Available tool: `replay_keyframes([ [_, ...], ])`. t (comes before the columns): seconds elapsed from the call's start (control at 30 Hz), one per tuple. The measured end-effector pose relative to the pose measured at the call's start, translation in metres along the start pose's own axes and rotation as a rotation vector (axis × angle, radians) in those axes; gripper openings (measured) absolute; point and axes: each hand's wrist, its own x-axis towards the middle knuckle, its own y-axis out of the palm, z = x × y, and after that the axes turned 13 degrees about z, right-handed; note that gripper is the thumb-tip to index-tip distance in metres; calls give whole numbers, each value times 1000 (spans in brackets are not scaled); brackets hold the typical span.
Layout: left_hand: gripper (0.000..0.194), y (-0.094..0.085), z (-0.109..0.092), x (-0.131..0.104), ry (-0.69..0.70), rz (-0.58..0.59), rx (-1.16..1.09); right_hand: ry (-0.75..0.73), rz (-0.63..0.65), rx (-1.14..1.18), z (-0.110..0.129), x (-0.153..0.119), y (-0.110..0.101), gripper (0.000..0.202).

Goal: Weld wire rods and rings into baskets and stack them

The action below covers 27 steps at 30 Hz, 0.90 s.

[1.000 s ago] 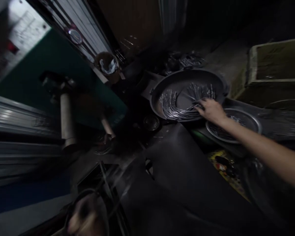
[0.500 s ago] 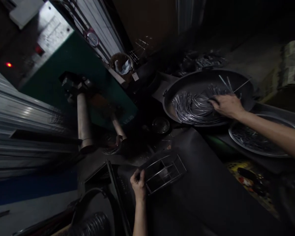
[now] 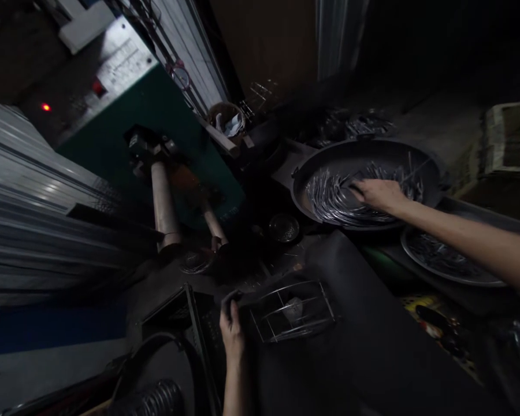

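Note:
My right hand (image 3: 381, 195) reaches over a wide dark pan (image 3: 302, 199), its fingers drawn together at a heap of bent metal wires (image 3: 329, 202). Whether a wire is between those fingertips is too dark to make out. My left hand (image 3: 231, 330) is loosely curled, thumb and forefinger apart, with nothing visible between them. Just right of it, a rectangular wire frame (image 3: 272, 315) with crossbars lies on a dark surface (image 3: 351, 323). A gap shows between this hand and the frame.
A green machine (image 3: 190, 133) with two projecting cylindrical arms (image 3: 162, 202) stands at the left. A second metal pan (image 3: 409, 245) holds small metal pieces beneath my right forearm. Dark crates (image 3: 195, 323) lie lower left, a small round dish (image 3: 283, 228) centrally, a pale crate (image 3: 494, 138) far right.
My right hand has shifted left across the wires in the pan. The left hand has moved slightly away from the wire frame, widening the gap. The whole view has shifted a little.

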Motion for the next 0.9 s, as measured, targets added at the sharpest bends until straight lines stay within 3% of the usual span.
replay_keyframes([
  [0.1,45,-3,-29,-2,47,-108,-6,104,-91,28,1,3,-21,45],
  [0.17,38,4,-52,0,135,-134,3,184,-114,66,3,7,-33,50],
  [0.23,29,17,-77,3,270,-103,14,221,-59,92,8,10,-37,47],
  [0.37,17,52,-127,12,570,126,57,137,146,92,25,9,-29,25],
  [0.53,16,85,-168,20,903,424,204,-6,138,127,31,7,-38,8],
  [0.67,20,99,-184,30,873,575,210,-71,18,270,24,7,-79,9],
  [0.8,24,115,-195,44,742,629,100,43,-215,501,16,7,-135,23],
  [0.9,29,130,-203,46,712,664,56,83,-248,769,21,0,-162,16],
])
